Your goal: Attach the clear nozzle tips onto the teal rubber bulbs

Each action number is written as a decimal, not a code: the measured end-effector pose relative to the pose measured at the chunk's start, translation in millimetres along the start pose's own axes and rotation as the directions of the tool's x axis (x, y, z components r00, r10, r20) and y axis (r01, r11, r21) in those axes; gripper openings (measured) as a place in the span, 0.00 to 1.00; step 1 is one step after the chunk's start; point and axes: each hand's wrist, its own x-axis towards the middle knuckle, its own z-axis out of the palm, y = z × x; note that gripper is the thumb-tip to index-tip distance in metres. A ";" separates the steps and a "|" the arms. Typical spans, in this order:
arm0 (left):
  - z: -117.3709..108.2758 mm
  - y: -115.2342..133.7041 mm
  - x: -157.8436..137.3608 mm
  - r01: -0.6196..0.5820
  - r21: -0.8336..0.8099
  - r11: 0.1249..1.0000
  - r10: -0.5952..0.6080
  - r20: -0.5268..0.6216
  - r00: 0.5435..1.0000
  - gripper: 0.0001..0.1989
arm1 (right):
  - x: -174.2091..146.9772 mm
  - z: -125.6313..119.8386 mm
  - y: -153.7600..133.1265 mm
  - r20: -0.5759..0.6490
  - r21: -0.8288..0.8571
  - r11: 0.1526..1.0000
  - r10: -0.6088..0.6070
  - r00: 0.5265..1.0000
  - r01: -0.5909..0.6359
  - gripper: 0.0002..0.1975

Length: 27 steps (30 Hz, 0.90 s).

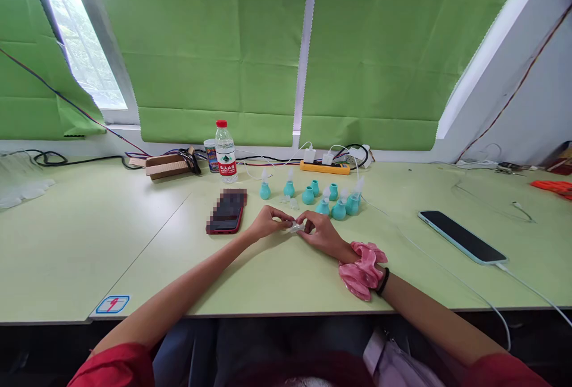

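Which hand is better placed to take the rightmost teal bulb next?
Probably the right hand: it is nearer the rightmost teal bulb, while the left hand lies farther left. Both hands have clear plastic between their fingers.

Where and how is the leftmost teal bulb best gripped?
I'd pinch the leftmost teal bulb across its rounded body, the left hand coming from the near left. It stands upright, and the body looks a broader hold than the thin translucent tip; the neighbouring teal bulb makes its right side tighter.
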 end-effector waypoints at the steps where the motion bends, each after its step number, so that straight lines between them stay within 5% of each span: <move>1: 0.0 -0.2 0.0 0.003 0.003 1.000 -0.003 0.001 1.000 0.13 | 0.0 0.3 0.3 -0.006 0.001 1.000 -0.002 1.000 0.002 0.07; 27: 2.7 6.2 -2.1 -0.062 0.002 0.998 0.062 0.025 0.998 0.13 | -1.0 2.6 2.5 -0.152 -0.007 1.000 -0.001 0.988 0.000 0.08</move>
